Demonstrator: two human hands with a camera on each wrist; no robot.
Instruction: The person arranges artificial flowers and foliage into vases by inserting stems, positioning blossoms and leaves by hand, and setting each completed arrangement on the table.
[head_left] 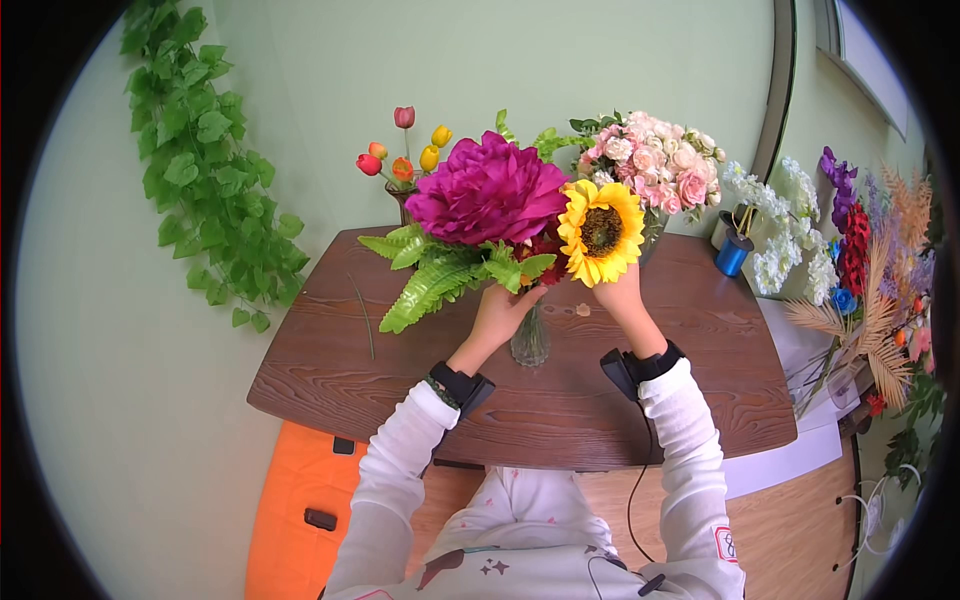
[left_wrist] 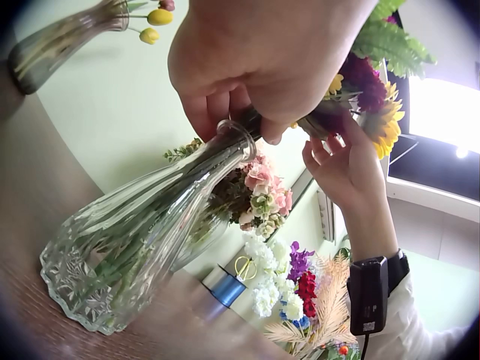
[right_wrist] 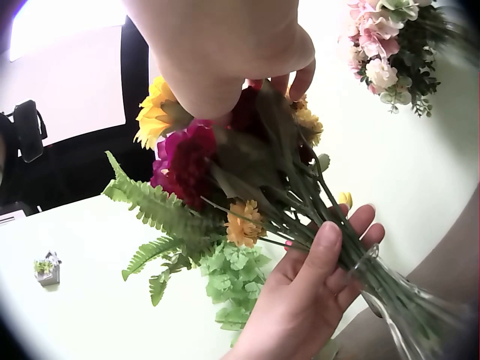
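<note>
A bouquet of artificial flowers stands in a clear glass vase (left_wrist: 142, 232), led by a large magenta peony (head_left: 488, 190) and a yellow sunflower (head_left: 602, 232). Green fern leaves (head_left: 435, 290) spread to its left. My left hand (head_left: 500, 318) holds the flower stems (right_wrist: 300, 202) just above the vase mouth, thumb across the front and fingers behind. Higher up, my right hand (left_wrist: 349, 169) curls its fingers around the flower heads beside the sunflower. Dark red blooms (right_wrist: 247, 116) and small orange flowers (right_wrist: 244, 223) show below the right palm.
Behind the bouquet are a vase of tulips (head_left: 402, 170) and pink roses (head_left: 660, 165). A blue ribbon spool (head_left: 733, 254) stands on the brown table (head_left: 690, 350) near white blossoms (head_left: 785, 230). One loose stem (head_left: 362, 315) lies at left. Mixed flowers (head_left: 860, 270) crowd the right.
</note>
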